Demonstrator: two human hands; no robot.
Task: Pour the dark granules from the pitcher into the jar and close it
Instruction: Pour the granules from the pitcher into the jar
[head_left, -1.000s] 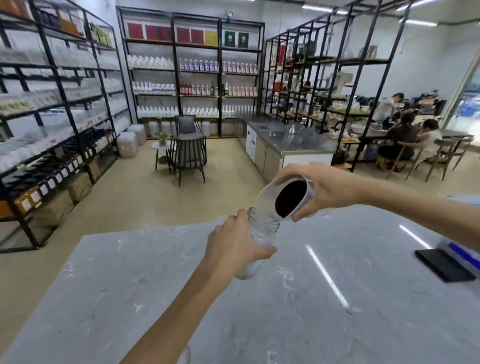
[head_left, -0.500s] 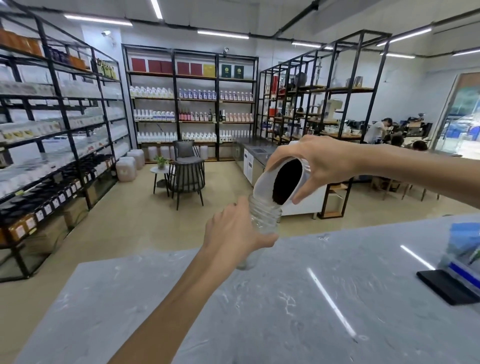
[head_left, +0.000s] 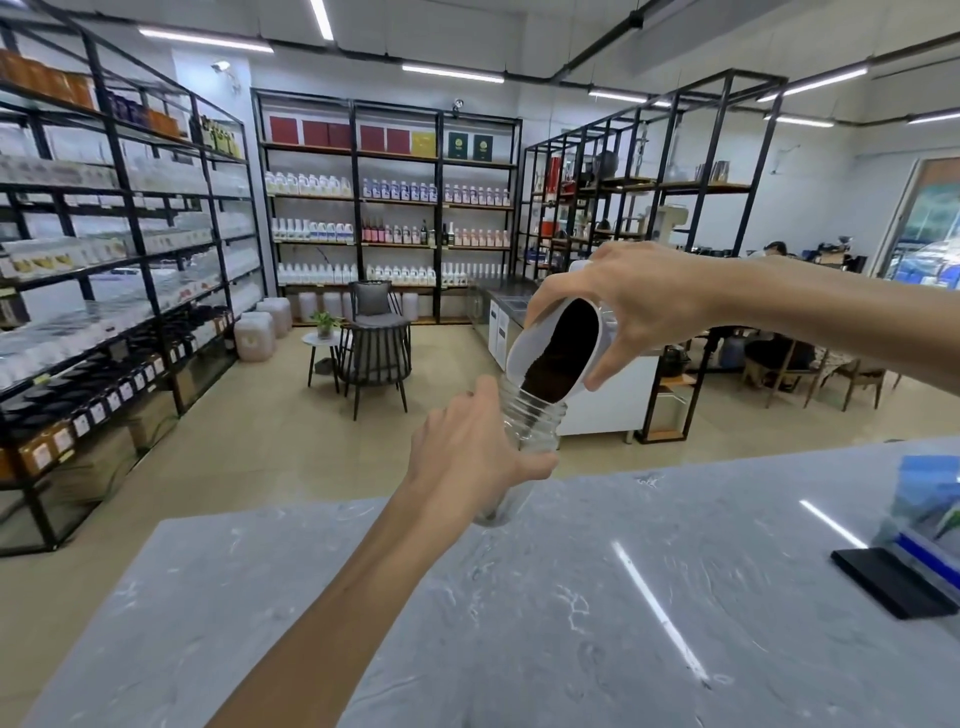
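Observation:
A clear plastic jar (head_left: 535, 426) with a threaded neck stands on the grey marble counter (head_left: 571, 613), near its far edge. My left hand (head_left: 467, 457) is wrapped around the jar's body and hides most of it. My right hand (head_left: 639, 306) holds a white pitcher (head_left: 556, 348) tipped steeply, its lip right over the jar's mouth. Dark granules (head_left: 563, 353) lie along the pitcher's lower side and slide down to the lip, into the jar's opening. I see no lid.
A black flat object (head_left: 893, 582) and a blue-and-white packet (head_left: 930, 499) lie at the counter's right edge. Beyond the counter are an open floor, black shelving racks (head_left: 130, 260), a chair (head_left: 376, 343) and a steel cabinet (head_left: 613, 395).
The pitcher has tipped further and the granules have slid down to its lip over the jar. My view has lifted, so the hands sit lower relative to the room.

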